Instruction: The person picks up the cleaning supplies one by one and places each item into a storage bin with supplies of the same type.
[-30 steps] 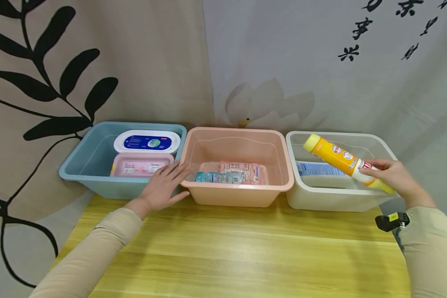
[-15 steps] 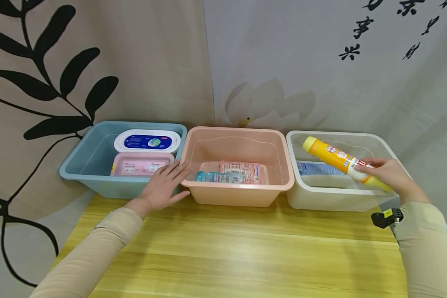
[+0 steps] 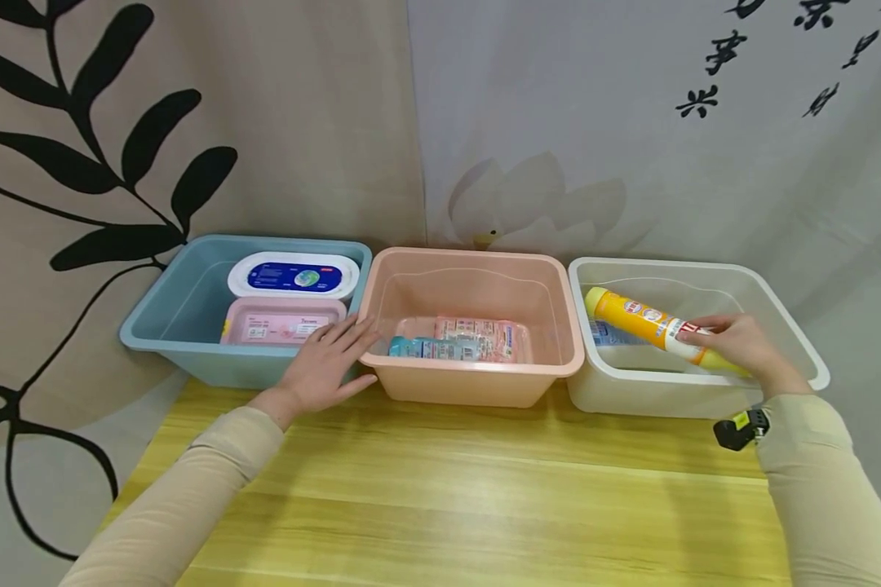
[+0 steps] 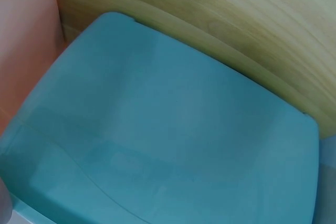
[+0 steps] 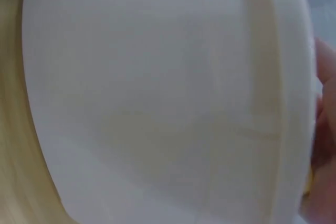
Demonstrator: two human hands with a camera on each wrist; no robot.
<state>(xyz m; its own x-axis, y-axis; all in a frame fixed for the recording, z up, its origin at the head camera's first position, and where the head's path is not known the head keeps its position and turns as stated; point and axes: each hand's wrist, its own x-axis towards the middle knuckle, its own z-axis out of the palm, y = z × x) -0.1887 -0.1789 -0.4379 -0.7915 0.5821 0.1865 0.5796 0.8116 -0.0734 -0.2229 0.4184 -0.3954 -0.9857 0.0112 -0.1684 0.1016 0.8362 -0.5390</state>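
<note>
My right hand (image 3: 745, 350) grips a long yellow and white cylindrical bottle (image 3: 635, 319) by its lower end, thumb on the near side. The bottle slants over the opening of the white bin (image 3: 705, 377), its yellow-capped end pointing left and up. A blue package (image 3: 617, 334) lies in that bin, partly covered by the bottle. In the right wrist view the bin's outer wall (image 5: 157, 98) fills most of the picture, with part of the hand (image 5: 326, 129) at the right edge. My left hand (image 3: 323, 365), fingers extended, rests where the rims of the blue bin (image 3: 157, 330) and pink bin (image 3: 470, 390) meet.
The blue bin holds a white oval-ended pack (image 3: 294, 275) and a pink pack (image 3: 282, 322). Inside the pink bin lie a small blue bottle (image 3: 433, 349) and a pink printed package (image 3: 488, 334). All three bins stand side by side on a wooden table (image 3: 470, 489) before a curtain (image 3: 323, 122).
My right hand has moved left and slightly down with the yellow bottle, bringing it lower over the white bin. The left hand stays in place.
</note>
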